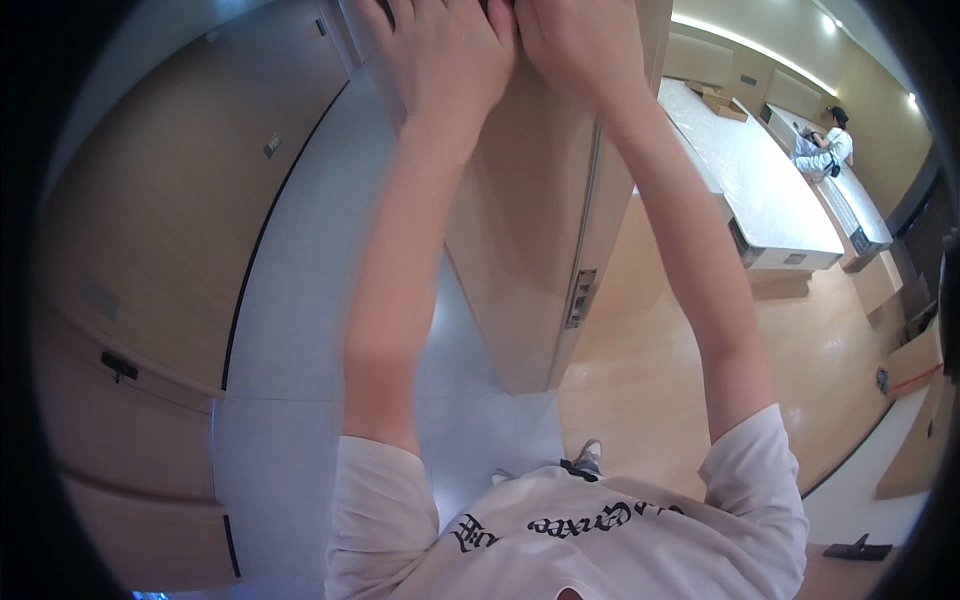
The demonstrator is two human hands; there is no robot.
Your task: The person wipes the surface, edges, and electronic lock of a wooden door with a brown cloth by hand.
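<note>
Both my arms reach up to the top edge of the view, over a wood-toned door jamb (517, 247). My left hand (454, 52) is on the left side, back of the hand towards me, with its fingers partly cut off by the picture's edge. Beside it, almost touching at the thumb, is my right hand (574, 45), whose fingers are out of sight. A small dark patch shows between the hands, too little to name. Lower on the jamb, a metal strike plate (581, 298) is set beside a long narrow groove.
A door (120, 420) with a black lever handle (120, 366) stands at left beyond grey floor tiles (285, 300). To the right, a wood-toned floor (675, 390) leads to a white mattress (750, 180) bearing a cardboard box (724, 106). A person (829, 142) sits on another bed.
</note>
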